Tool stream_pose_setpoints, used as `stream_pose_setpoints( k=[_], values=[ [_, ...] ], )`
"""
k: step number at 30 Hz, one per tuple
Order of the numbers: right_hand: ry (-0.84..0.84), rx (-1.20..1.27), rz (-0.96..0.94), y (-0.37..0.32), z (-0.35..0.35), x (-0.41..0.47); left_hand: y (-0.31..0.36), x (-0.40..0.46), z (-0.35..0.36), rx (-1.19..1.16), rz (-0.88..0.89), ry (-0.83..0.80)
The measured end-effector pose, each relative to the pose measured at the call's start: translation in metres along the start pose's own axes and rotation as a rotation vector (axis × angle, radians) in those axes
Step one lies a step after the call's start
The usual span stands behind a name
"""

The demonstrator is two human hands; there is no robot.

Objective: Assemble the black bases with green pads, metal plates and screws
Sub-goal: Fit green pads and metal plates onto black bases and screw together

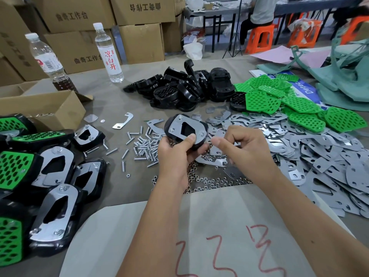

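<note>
My left hand (175,150) grips a black base (186,130) tilted up above the table, thumb on its lower edge. A metal plate (191,124) lies on the base, with screw ends showing at three corners. My right hand (239,142) hovers just right of the base with fingers curled and thumb pointing at it; whether it pinches a small part is hidden. Loose screws (143,146) lie left of my hands, small nuts (209,180) below them. Black bases (183,88) are heaped behind, green pads (289,100) at the right, metal plates (299,148) spread across the right.
Assembled bases (50,176) with green pads and plates pile up at the left. An open cardboard box (46,108) and two bottles (108,54) stand at the back left, in front of stacked cartons. White paper with red marks (219,226) lies under my forearms. A person sits in the background.
</note>
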State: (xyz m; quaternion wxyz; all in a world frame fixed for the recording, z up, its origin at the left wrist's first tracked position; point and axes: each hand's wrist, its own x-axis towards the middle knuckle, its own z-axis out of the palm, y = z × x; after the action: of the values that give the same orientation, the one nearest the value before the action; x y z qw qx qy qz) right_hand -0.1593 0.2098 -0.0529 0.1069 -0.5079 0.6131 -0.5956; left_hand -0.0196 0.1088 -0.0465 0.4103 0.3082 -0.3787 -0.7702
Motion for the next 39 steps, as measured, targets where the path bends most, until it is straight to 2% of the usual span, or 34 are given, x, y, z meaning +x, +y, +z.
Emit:
stream_pose_setpoints(
  k=[5, 9, 12, 15, 17, 19, 23, 29, 36, 39],
  values=[
    [-0.133, 0.05, 0.047, -0.014, 0.006, -0.003, -0.001, 0.0, 0.001, 0.009, 0.0, 0.018],
    [-0.028, 0.08, 0.039, -0.018, 0.004, -0.006, 0.0, 0.0, 0.001, -0.002, -0.009, 0.045],
    [-0.115, 0.049, 0.05, -0.024, 0.008, -0.006, -0.002, -0.001, 0.002, 0.037, 0.009, 0.039],
    [-0.071, 0.029, 0.046, -0.023, 0.005, -0.007, -0.002, -0.001, 0.002, 0.018, 0.016, 0.053],
    [-0.01, -0.06, -0.008, -0.021, 0.004, -0.007, -0.002, 0.0, 0.002, 0.041, 0.031, 0.048],
    [0.03, -0.263, -0.064, -0.015, 0.007, -0.004, -0.004, -0.002, 0.003, 0.111, 0.069, 0.025],
    [-0.151, -0.652, -0.069, -0.012, 0.013, 0.0, -0.007, -0.006, 0.005, 0.199, 0.137, 0.005],
    [-0.272, -0.75, -0.112, -0.017, 0.009, 0.001, -0.006, -0.007, 0.005, 0.295, 0.195, -0.045],
    [-0.115, -0.911, -0.074, -0.017, 0.016, 0.001, -0.008, -0.008, 0.007, 0.311, 0.22, -0.088],
    [-0.07, -0.895, -0.02, -0.016, 0.017, 0.001, -0.009, -0.008, 0.007, 0.326, 0.234, -0.092]
  ],
)
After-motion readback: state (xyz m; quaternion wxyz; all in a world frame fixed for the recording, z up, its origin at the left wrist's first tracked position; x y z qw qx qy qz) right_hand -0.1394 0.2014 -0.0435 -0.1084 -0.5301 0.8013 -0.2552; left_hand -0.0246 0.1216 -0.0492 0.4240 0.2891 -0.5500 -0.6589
